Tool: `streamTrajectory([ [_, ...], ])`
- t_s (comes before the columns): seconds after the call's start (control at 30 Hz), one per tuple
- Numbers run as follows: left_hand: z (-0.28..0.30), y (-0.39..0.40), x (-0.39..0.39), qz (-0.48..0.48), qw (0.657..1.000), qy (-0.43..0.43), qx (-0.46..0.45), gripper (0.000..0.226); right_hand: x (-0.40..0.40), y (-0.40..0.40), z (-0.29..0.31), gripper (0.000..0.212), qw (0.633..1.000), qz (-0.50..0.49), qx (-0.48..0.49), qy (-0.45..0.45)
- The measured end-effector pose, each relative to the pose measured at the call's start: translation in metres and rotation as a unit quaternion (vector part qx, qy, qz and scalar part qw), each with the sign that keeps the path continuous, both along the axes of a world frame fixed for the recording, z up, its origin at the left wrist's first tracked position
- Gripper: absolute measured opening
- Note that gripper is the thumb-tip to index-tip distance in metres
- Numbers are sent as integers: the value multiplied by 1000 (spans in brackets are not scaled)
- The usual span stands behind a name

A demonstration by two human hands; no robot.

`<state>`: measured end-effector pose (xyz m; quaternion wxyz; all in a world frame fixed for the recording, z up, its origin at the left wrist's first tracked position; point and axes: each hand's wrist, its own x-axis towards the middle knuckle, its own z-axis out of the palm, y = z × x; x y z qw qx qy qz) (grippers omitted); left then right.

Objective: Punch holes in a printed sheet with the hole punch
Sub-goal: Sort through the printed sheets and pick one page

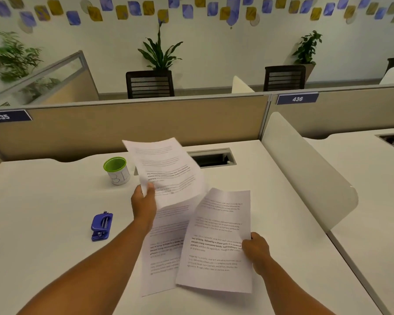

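Note:
My left hand [145, 202] holds one printed sheet [168, 169] by its lower left edge, lifted and tilted above the white desk [43, 201]. My right hand [256, 251] grips a second printed sheet [218, 242] at its right edge, raised a little over the desk. A third printed sheet [164, 253] lies flat on the desk beneath both, partly covered. The blue hole punch [101, 226] rests on the desk to the left of my left forearm, untouched.
A green-rimmed cup [117, 170] stands behind the punch, near the lifted sheet. A cable slot [210, 157] is cut into the desk's back. A beige partition [123, 126] closes the far side, and a white divider [305, 169] bounds the right.

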<state>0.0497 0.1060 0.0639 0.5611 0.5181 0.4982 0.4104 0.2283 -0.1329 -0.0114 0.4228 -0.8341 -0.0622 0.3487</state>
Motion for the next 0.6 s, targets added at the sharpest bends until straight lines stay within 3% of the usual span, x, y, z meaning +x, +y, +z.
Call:
streamTrajectory([
  [0.2,-2,-10,-4,-113,990,-43,-76,26,-4,10,7,26,999,18,30,16],
  [0.4,-24,-27,-21,-253,953,148,-73,27,-3,17,18,13,993,-2,103,49],
  [0.6,-31,-37,-22,-229,944,214,-101,52,0,10,20,7,962,-18,244,118],
])
